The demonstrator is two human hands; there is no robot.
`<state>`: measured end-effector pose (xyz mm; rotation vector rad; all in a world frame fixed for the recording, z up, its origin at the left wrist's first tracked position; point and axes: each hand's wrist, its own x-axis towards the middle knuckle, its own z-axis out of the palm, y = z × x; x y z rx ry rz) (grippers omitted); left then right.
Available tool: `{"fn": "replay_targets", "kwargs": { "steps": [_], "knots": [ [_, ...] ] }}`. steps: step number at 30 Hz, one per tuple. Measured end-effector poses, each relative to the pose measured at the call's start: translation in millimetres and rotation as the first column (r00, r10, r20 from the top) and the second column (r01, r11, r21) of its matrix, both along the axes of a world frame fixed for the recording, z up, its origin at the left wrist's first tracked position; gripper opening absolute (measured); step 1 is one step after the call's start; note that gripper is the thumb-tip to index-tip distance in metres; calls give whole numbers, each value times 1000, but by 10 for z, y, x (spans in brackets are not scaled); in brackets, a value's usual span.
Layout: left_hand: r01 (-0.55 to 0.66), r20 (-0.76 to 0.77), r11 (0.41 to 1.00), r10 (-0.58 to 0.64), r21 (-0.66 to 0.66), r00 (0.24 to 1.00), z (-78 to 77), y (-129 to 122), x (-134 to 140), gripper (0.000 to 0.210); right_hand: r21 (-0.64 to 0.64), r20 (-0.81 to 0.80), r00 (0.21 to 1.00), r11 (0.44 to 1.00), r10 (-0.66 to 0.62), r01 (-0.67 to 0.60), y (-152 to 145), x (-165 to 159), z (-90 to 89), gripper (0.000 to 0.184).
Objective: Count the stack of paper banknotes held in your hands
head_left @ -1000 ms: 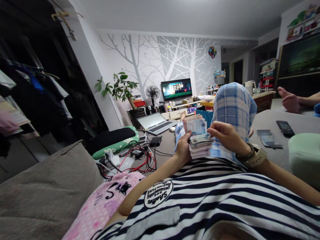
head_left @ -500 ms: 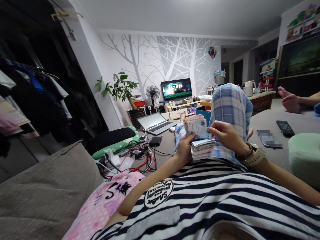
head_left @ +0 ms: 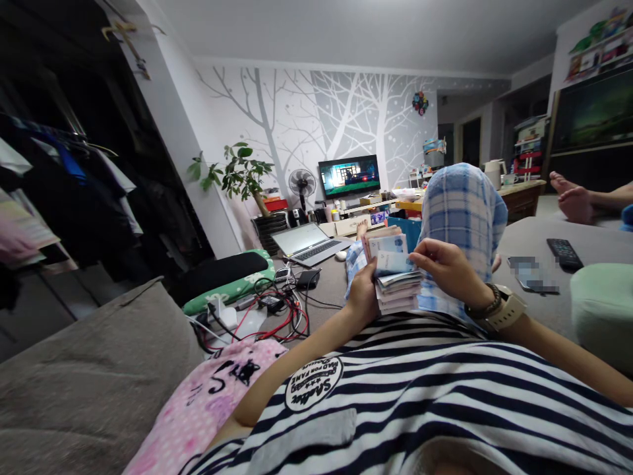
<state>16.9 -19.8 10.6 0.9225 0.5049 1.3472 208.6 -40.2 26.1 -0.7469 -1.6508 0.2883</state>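
Note:
A bundle of banknotes (head_left: 399,300) rests upright at my lap, its notes bent over so that the lower halves fan toward me. My left hand (head_left: 362,291) is closed around the bundle's left side, thumb on its front. At the right edge of a pale blue-and-white banknote (head_left: 393,262), my right hand (head_left: 445,269) pinches with thumb and forefinger. More blue and pinkish notes stand behind that one. My raised knee in blue plaid trousers (head_left: 457,204) is just beyond the right hand.
An open laptop (head_left: 316,247) and tangled cables (head_left: 277,307) lie to the left. On the right are a phone (head_left: 531,274), a remote control (head_left: 564,254) and a pale green cushion (head_left: 603,297). Another person's feet (head_left: 573,198) rest at the far right.
The front blue-and-white note has been drawn down toward me, showing another blue note behind it. My right hand has shifted slightly, and my raised knee has moved a little right.

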Motion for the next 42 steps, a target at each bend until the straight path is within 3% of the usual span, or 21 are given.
{"fn": "replay_targets", "kwargs": {
  "steps": [14, 23, 31, 42],
  "knots": [
    [-54, -8, 999, 54, 3, 999, 46, -32, 1, 33, 17, 17, 1000, 1000, 10, -10, -21, -4, -6, 52],
    [1, 8, 1000, 0, -19, 1000, 44, -44, -6, 33, 6, 36, 998, 998, 59, -59, -37, 16, 9, 61],
    [-56, -30, 998, 55, -33, 998, 17, -52, -22, 37, -31, 3, 997, 997, -73, 73, 95, 62, -39, 64],
    [3, -41, 1000, -3, 7, 999, -5, -24, -13, 41, -52, 17, 999, 998, -40, 41, 86, 33, -40, 61]
  ]
}}
